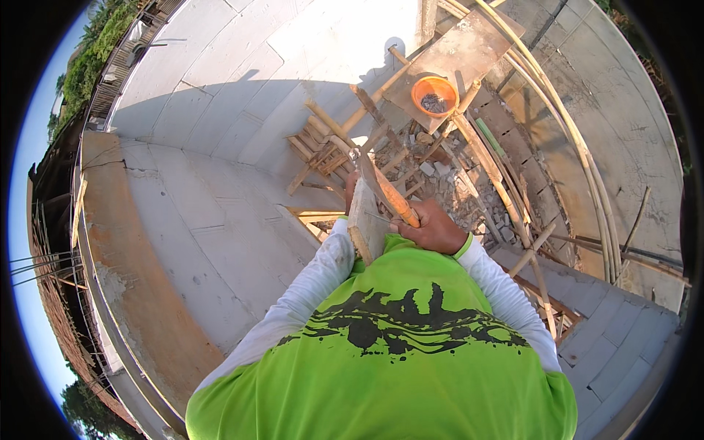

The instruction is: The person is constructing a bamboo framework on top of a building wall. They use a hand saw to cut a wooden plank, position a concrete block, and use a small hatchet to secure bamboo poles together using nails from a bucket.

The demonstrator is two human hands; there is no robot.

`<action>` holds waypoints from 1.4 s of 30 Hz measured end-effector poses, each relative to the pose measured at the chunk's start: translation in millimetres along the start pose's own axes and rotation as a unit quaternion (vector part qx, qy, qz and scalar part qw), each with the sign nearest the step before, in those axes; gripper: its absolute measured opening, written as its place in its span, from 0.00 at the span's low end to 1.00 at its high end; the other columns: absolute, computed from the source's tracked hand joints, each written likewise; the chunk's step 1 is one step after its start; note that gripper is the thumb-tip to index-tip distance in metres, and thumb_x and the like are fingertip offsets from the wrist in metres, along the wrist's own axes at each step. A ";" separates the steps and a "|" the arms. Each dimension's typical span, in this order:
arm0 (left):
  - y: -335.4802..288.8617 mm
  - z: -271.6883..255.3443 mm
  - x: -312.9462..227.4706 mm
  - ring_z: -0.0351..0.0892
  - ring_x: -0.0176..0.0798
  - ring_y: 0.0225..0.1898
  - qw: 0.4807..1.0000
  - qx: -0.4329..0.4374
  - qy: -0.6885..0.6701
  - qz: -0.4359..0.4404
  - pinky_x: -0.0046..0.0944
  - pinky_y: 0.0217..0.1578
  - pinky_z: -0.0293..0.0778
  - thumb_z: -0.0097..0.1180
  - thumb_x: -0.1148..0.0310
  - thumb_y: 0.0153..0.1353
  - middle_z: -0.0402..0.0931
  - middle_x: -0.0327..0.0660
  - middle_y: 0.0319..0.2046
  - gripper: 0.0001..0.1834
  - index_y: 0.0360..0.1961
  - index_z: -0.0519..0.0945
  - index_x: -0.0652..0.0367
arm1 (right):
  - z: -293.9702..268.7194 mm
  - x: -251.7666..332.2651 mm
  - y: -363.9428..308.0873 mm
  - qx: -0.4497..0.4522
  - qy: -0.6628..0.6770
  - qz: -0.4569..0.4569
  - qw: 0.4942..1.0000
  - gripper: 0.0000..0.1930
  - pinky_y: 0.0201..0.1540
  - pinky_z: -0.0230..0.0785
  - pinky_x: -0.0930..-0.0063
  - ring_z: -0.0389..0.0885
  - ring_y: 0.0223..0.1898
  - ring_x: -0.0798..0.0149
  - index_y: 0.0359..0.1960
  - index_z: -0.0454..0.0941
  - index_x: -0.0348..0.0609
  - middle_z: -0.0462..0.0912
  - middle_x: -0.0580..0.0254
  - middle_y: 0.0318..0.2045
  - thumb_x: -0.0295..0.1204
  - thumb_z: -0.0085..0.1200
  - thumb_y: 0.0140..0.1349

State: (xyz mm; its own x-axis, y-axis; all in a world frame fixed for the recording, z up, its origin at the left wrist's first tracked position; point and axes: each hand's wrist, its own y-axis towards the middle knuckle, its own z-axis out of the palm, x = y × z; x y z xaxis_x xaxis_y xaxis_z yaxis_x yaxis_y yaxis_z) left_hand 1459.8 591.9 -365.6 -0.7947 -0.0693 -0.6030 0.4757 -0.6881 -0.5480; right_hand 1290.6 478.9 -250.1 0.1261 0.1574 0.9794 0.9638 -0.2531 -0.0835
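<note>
Outdoors, pale walls (198, 213) are framing a worker in a green shirt (411, 374), while bamboo poles (590, 165) are curving past on the right and a platform (477, 44) is holding up an orange bucket (433, 83) beyond the hands. Close to the chest, a grey board (363, 213) is standing between the hands, its long axis running nearly straight away from the body and its near end meeting the shirt. Just right of it, an orange-brown handle (394, 196) is lying from the right hand's grip toward the upper left, its long axis slanting across the body and its far end pointing away from the chest, beside the board's far end. The right hand (438, 226), the nearer one, is closing firmly around the handle's near end. The left hand (350, 187) is showing only partly past the board's left side, its hold staying hidden and impossible to tell
</note>
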 end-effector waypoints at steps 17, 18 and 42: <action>8.5 3.7 0.4 0.68 0.37 0.13 1.000 0.004 0.001 0.000 0.36 0.15 0.67 0.45 0.40 0.63 0.68 0.36 0.14 0.27 0.21 0.72 0.52 | -13.0 -0.4 4.1 0.011 -0.038 -0.008 0.999 0.13 0.24 0.61 0.69 0.68 0.19 0.70 0.34 0.77 0.34 0.73 0.62 0.17 0.34 0.61 0.61; 10.0 3.9 -1.1 0.68 0.37 0.13 1.000 0.006 0.003 -0.001 0.36 0.15 0.67 0.45 0.40 0.64 0.68 0.36 0.14 0.27 0.21 0.72 0.52 | -12.4 0.0 6.3 0.006 -0.014 0.029 0.999 0.13 0.24 0.61 0.69 0.69 0.19 0.71 0.34 0.77 0.34 0.74 0.62 0.17 0.34 0.61 0.61; 32.3 -33.0 -51.1 0.75 0.42 0.21 0.963 0.202 -0.154 0.093 0.40 0.24 0.74 0.40 0.37 0.64 0.74 0.40 0.18 0.31 0.27 0.77 0.55 | -7.0 1.6 11.9 -0.051 -0.034 0.017 0.998 0.10 0.25 0.57 0.78 0.62 0.23 0.78 0.40 0.71 0.40 0.66 0.73 0.23 0.27 0.60 0.62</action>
State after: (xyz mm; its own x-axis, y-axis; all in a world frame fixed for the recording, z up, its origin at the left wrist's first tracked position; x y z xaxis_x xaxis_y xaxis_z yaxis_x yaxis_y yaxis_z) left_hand 1528.2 597.0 -371.6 -0.8136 -0.3866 -0.4343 0.4848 -0.8634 -0.1396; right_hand 1300.6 469.5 -248.2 0.1772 0.2114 0.9612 0.9302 -0.3550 -0.0934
